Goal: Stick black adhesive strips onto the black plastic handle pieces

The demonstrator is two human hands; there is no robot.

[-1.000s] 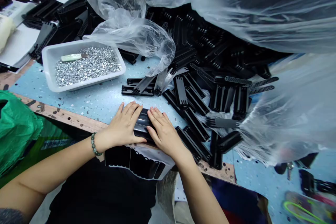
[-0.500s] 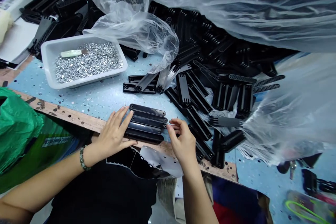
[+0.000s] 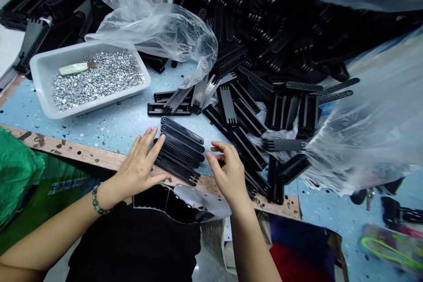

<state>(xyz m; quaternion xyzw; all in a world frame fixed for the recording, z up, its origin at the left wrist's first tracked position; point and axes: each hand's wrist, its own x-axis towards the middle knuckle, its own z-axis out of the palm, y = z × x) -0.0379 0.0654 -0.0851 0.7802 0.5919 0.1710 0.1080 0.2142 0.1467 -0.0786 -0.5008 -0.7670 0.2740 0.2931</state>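
Note:
Several long, narrow black plastic pieces (image 3: pixel 181 143) with rounded ends and small holes lie side by side near the table's front edge, slightly fanned. The nearest black piece (image 3: pixel 176 169) shows a slotted end and sits at a different slant. My left hand (image 3: pixel 140 163), fingers spread, rests against the left ends of these pieces. Off their right ends is my right hand (image 3: pixel 228 169), its fingers loosely curled and thumb apart, with nothing visible in it. Right beside it lies a heap of similar black pieces (image 3: pixel 247 147).
A white tray (image 3: pixel 39 83) of small shiny metal parts, with a pale-handled brush (image 3: pixel 74 68) on them, stands at left. Clear plastic bags (image 3: pixel 370 128) drape around a large pile of black pieces (image 3: pixel 264 31). Wooden edging (image 3: pixel 82 154) borders the blue table.
The row of black pieces has slid away from the front edge and fanned out; the nearest one now shows its slotted end. My right hand is slightly apart from them. The view has shifted.

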